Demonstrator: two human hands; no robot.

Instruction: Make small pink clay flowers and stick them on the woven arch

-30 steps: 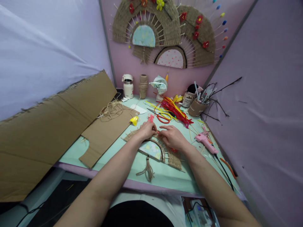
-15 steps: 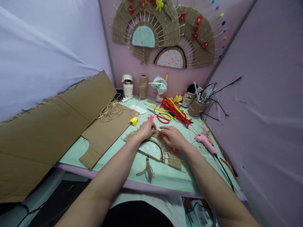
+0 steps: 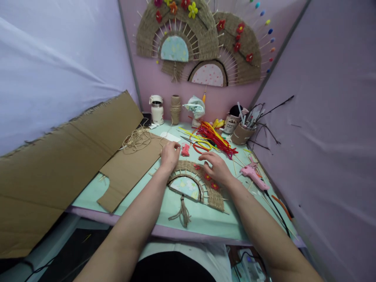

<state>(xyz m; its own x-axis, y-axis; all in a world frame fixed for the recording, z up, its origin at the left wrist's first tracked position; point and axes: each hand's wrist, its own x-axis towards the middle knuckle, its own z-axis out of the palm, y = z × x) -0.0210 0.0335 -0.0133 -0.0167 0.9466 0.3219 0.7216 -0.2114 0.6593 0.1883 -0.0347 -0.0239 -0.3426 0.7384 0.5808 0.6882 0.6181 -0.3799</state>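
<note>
A woven twine fan [image 3: 216, 196] with red flowers [image 3: 215, 185] and a pale blue floral half-round centre [image 3: 185, 185] lies on the table, a twine tassel [image 3: 183, 211] hanging from it. My left hand [image 3: 170, 156] is just beyond the fan's upper left edge, its thumb and fingers slightly apart and nothing visible between them; its far side is hidden. Over the fan's upper right edge, my right hand [image 3: 216, 166] hovers with fingers spread and holds nothing. A small pink piece [image 3: 185, 149] rests between the hands, beyond the fan.
Scissors [image 3: 201, 146] and red and yellow pipe cleaners [image 3: 217, 139] lie farther back. A pink glue gun [image 3: 255, 176] is at right. Cardboard [image 3: 126, 172] with loose twine [image 3: 136, 140] covers the left side. Bottle [image 3: 157, 111], twine spool [image 3: 175, 109] and pen holder [image 3: 243, 134] stand behind.
My left hand has left the fan's top edge and moved left, covering the spot where a yellow piece lay. My right hand has lifted off the fan, uncovering red flowers.
</note>
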